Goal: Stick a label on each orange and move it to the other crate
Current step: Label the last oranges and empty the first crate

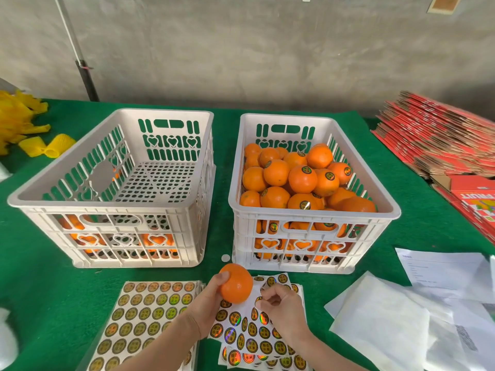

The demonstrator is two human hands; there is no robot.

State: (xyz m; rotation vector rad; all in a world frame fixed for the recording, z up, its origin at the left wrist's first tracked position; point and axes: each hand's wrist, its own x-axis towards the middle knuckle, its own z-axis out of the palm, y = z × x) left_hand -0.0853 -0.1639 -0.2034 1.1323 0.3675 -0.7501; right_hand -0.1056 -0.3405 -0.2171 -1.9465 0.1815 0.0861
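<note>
Orange against green cloth: your left hand (211, 298) gripped one orange (237, 285) over the label sheets (249, 330) on the counter (222, 145), near the fuller crate (316, 213). Your right hand (280, 303), fingers curled, pinched a label (258, 299). Lifting it by its edge and pressing it onto smooth peel seemed wisest. A red carton (471, 187) read "FRUIT", inverted; label print was illegible.

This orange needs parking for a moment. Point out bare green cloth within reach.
Bare green cloth lies left of the label sheets, before the left crate; more lies right of the right crate, toward the red cartons. The gap between crates is narrow. Crowded: the near edge, with label sheets and white papers.
</note>
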